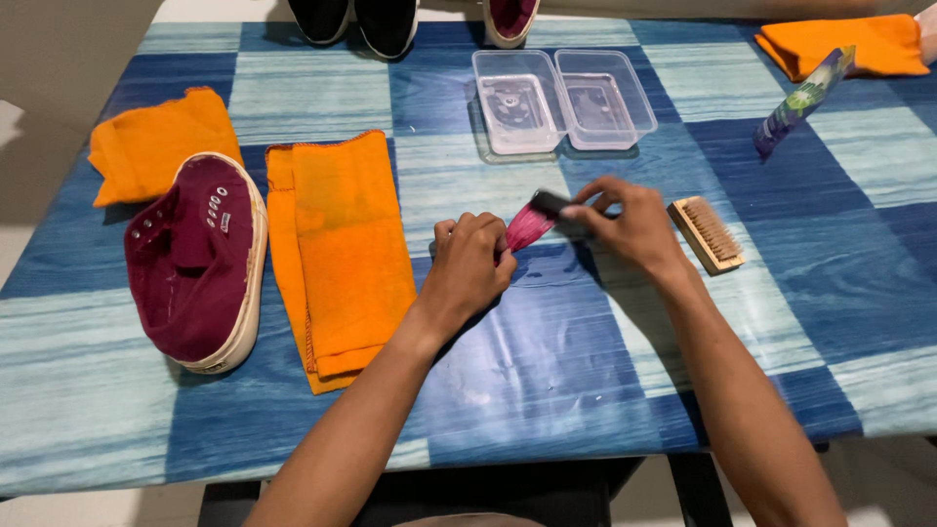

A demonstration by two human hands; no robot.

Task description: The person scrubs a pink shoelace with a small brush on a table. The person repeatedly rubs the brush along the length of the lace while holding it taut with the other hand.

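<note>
Near the table [586, 390] centre, the right hand [634, 226] grips the brush [540, 220] handle; its pink bristles slant down-left into the closed left hand [470, 263].

Blue checked table [586, 390] bearing maroon shoe [200, 259], orange cloths [346, 254], wooden brush [710, 232], clear tubs [561, 100].

Bare tabletop [547, 390] lies open near the front edge; folded orange cloth [342, 254] bounds it left, wooden brush [708, 234] right, clear containers [561, 101] behind.

maroon shoe [198, 259], orange cloth [342, 249], blue checked table [547, 371], pink-bristled brush [532, 224].
</note>
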